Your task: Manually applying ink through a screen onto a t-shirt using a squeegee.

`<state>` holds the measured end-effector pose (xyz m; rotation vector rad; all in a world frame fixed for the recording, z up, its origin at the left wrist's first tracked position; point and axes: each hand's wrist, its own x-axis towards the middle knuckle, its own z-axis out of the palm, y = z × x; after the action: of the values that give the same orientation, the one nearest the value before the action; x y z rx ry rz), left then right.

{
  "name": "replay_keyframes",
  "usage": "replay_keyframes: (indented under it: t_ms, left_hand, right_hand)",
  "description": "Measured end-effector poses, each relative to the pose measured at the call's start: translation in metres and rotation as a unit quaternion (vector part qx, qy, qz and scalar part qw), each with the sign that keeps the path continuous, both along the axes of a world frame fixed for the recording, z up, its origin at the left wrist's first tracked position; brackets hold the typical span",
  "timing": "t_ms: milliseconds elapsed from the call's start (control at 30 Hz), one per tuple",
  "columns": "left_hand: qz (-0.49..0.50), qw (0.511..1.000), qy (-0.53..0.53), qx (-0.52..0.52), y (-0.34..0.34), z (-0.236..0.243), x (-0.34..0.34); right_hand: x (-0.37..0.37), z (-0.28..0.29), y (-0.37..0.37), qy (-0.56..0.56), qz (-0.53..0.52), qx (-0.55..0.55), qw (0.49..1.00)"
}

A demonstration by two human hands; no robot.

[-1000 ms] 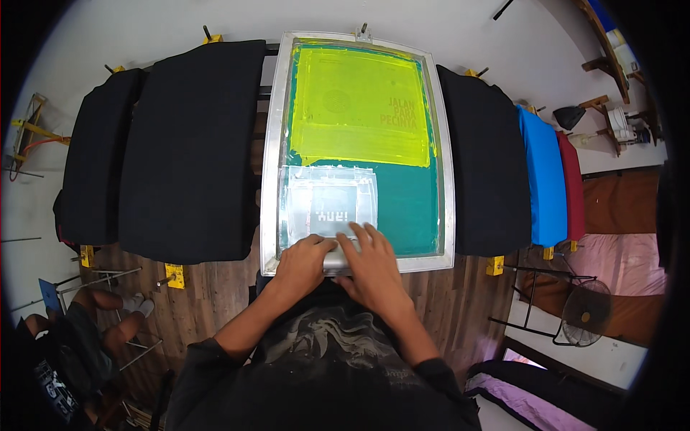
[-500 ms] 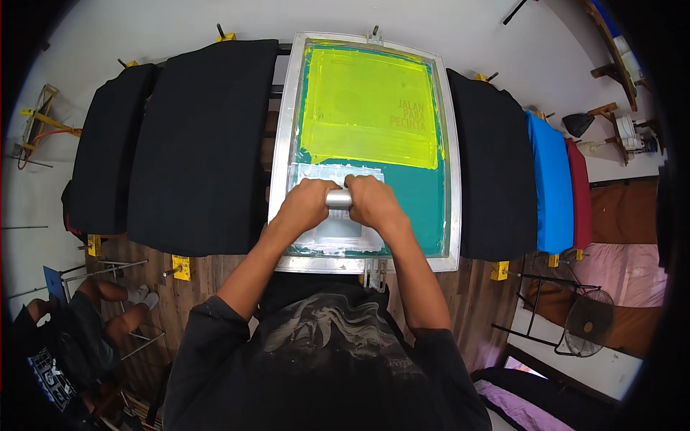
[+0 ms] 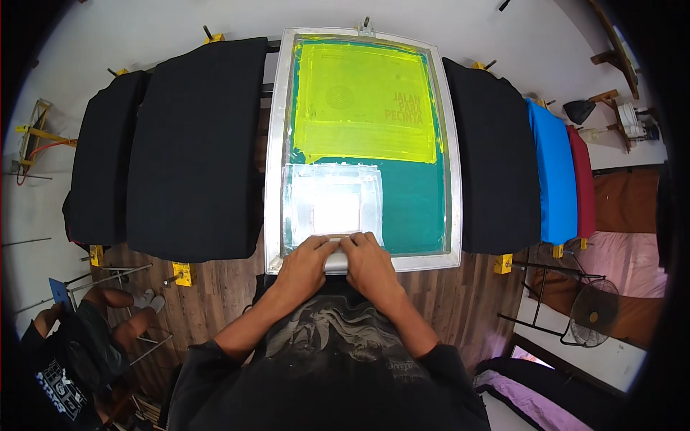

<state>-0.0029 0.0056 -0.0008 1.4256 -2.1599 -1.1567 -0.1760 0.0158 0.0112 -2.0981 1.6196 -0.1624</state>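
Note:
A screen printing frame [image 3: 453, 172] with a silver metal rim lies flat in front of me. At its near edge my left hand [image 3: 305, 266] and my right hand [image 3: 371, 267] grip a metal-handled squeegee [image 3: 336, 264] side by side, fingers curled over its far side. Its blade is mostly hidden by my hands. Just beyond it, white ink [image 3: 336, 208] covers a square of mesh, with translucent tape [image 3: 370, 188] around it. Bright yellow-green film [image 3: 359, 93] covers the far half, with faint lettering showing through. Green mesh [image 3: 413, 208] shows at the near right.
Black fabric-covered boards [image 3: 198, 151] stand left of the frame. To the right are another black board [image 3: 492, 158], a blue one [image 3: 553, 172] and a red one [image 3: 581, 183]. Yellow clamps [image 3: 184, 274] hold their ends. A seated person [image 3: 79, 345] and a fan [image 3: 594, 316] are nearby.
Both hands have drawn the squeegee toward me, from the middle of the near half to the frame's near edge. The white square is now uncovered and brighter.

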Motion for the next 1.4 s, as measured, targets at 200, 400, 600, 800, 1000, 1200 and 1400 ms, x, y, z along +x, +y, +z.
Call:
replay_keyframes:
  t_ms: [200,400,600,800,1000,1200,1400]
  left_hand:
    - [-0.028,0.999,-0.024,-0.021,-0.061,0.003,-0.003]
    - [-0.014,0.998,-0.052,-0.023,-0.121,-0.007,-0.008]
    - [0.022,0.997,0.026,-0.076,-0.056,-0.024,-0.004]
    - [0.003,1.0,0.012,0.009,-0.01,-0.007,0.001]
    - [-0.062,0.998,-0.017,0.009,-0.051,0.007,0.001]
    - [-0.063,0.995,-0.072,-0.029,-0.147,-0.012,-0.004]
    - [-0.056,0.99,-0.13,-0.007,-0.163,-0.011,-0.011]
  right_hand:
    - [-0.006,0.017,-0.063,0.031,0.022,0.057,0.998]
    - [-0.005,-0.002,-0.124,0.044,0.009,0.044,0.998]
    - [-0.001,-0.011,-0.06,0.005,0.0,-0.037,0.999]
    - [0.0,-0.005,-0.01,-0.015,0.008,0.012,1.0]
    - [-0.008,0.005,-0.048,-0.002,0.033,0.005,0.999]
    - [-0.001,-0.004,-0.148,0.082,0.004,0.049,0.995]
    - [0.003,-0.006,-0.168,0.125,-0.002,0.086,0.988]
